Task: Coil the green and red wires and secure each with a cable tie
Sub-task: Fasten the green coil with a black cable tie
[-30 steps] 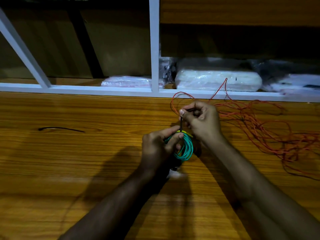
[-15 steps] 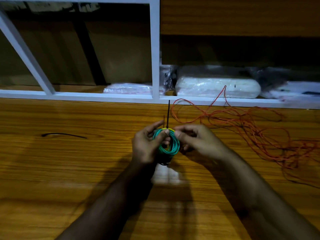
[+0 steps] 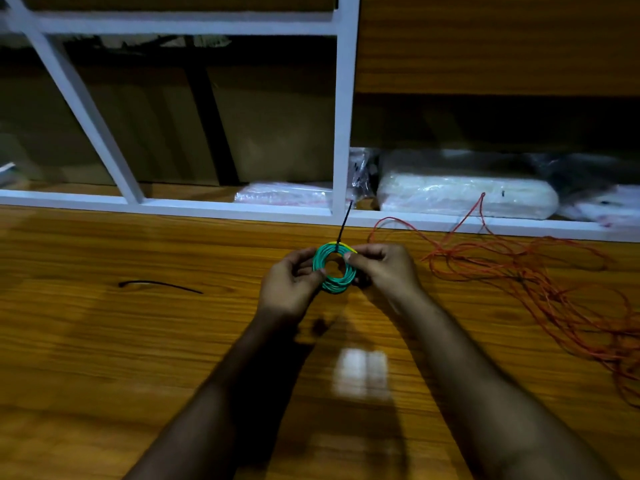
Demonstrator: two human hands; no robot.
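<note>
Starting at the left of the tabletop [image 3: 104, 341], a spare black cable tie [image 3: 159, 285] lies flat and alone, well apart from my hands; I judge it light and springy, easiest pinched near one end when its turn comes.

At the middle, toward the far edge, my left hand [image 3: 289, 289] has its fingers curled round the left side of the green wire coil [image 3: 334, 268], and my right hand [image 3: 382, 268] pinches the right side, so both are clamped on it and it is held just above the wood. A black cable tie [image 3: 343, 225] wraps the coil at its top, its tail standing straight up. The coil looks light but springy; I expect the thin insulated turns to want to fan out, so holding across the whole bundle on both sides is the safe grip, and the tail is the place to pull if it needs tightening. Whether the tie is fully cinched I cannot tell.

To the right, the red wire [image 3: 536, 271] sprawls loose from the far edge toward the right edge. It looks limp, thin and tangle-prone; I would find a free end first.
</note>
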